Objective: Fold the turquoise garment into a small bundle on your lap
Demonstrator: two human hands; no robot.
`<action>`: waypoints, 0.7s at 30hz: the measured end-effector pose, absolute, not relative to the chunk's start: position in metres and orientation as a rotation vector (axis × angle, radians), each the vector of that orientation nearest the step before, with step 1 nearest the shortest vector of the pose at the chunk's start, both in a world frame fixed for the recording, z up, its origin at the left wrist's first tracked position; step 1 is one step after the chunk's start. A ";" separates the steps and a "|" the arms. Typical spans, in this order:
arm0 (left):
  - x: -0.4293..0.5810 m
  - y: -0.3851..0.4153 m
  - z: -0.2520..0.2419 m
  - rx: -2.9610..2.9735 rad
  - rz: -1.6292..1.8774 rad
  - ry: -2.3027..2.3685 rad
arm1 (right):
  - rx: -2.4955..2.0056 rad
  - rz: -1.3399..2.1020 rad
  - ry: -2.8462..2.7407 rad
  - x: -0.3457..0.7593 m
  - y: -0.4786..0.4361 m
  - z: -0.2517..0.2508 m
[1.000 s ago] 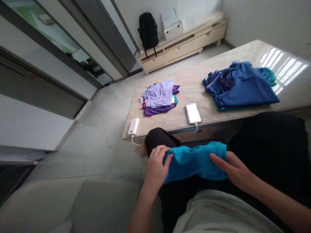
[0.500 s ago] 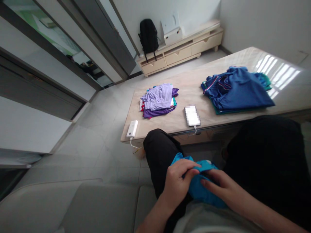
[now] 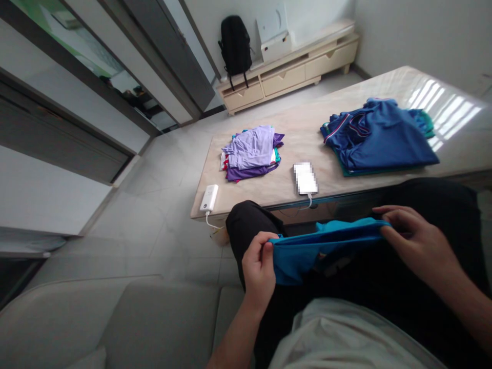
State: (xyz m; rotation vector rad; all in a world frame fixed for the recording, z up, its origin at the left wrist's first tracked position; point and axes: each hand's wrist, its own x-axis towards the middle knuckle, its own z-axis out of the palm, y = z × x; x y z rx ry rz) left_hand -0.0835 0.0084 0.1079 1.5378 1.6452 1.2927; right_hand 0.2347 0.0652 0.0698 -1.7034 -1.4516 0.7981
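A bright blue piece of clothing [image 3: 294, 259] is stretched between my hands above my lap. My left hand [image 3: 260, 266] pinches its left end, thumb on the near side. At the other end, my right hand [image 3: 417, 238] grips the edge between thumb and fingers. The garment's upper edge gapes slightly along its length, and its lower part droops toward my dark trousers. Its exact kind cannot be made out. Past my knees, a pile of folded clothes [image 3: 253, 148] with a lilac piece on top lies on the table, and a stack of dark blue shirts [image 3: 388, 138] sits farther right.
On the marble-look table [image 3: 300, 128] lie a phone [image 3: 305, 178] with a cable and a white power bank [image 3: 209, 198]. A grey sofa [image 3: 161, 323] is at my left. A black backpack [image 3: 235, 46] stands on the low cabinet [image 3: 284, 87] by the wall.
My hands have moved apart, the right one going far to the right and up. The blue garment, bunched in my lap before, is now pulled out wide between them.
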 end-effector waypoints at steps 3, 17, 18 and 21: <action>-0.082 0.015 0.103 1.485 1.250 1.735 | -1.636 0.935 -1.411 0.239 0.067 0.074; -0.111 0.150 0.095 1.556 0.880 1.134 | -1.326 1.592 -1.726 0.284 0.173 0.083; -0.109 0.159 0.095 1.617 0.798 1.071 | -1.361 1.501 -1.809 0.287 0.185 0.079; -0.096 0.183 0.093 1.806 0.616 0.963 | -1.503 1.167 -2.027 0.291 0.223 0.069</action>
